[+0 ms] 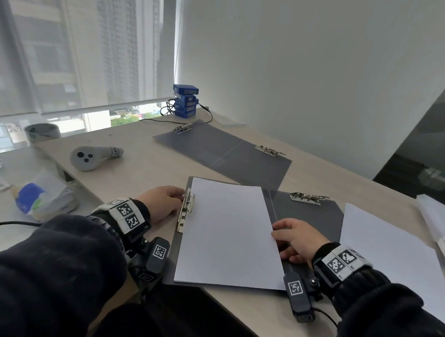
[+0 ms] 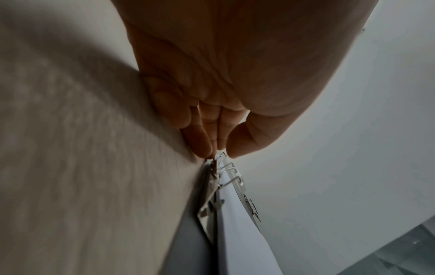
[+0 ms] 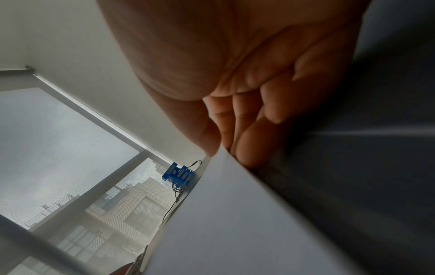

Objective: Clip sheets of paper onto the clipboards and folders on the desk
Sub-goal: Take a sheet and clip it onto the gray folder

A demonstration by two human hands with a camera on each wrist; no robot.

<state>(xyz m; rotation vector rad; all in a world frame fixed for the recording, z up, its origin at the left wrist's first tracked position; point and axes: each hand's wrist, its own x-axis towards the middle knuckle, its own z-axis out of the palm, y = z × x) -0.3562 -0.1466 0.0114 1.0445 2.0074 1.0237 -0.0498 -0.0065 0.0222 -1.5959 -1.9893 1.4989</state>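
On the counter (image 1: 145,170), in the head view, a sheet (image 1: 229,234) lies on an open folder (image 1: 313,212). The left hand (image 1: 162,204) holds the clip (image 1: 186,212) at the sheet's left edge; the right hand (image 1: 298,240) pinches its right edge. A second folder (image 1: 217,145) lies beyond both hands.

In the left wrist view, the fingertips (image 2: 200,147) and thumb close on the clip's (image 2: 220,176) lever.

In the right wrist view, the thumb (image 3: 207,135) sits atop the sheet (image 3: 223,223), fingers under its edge.

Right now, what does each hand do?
Left hand: pinches the metal folder clip.
Right hand: pinches the white paper sheet at its edge.
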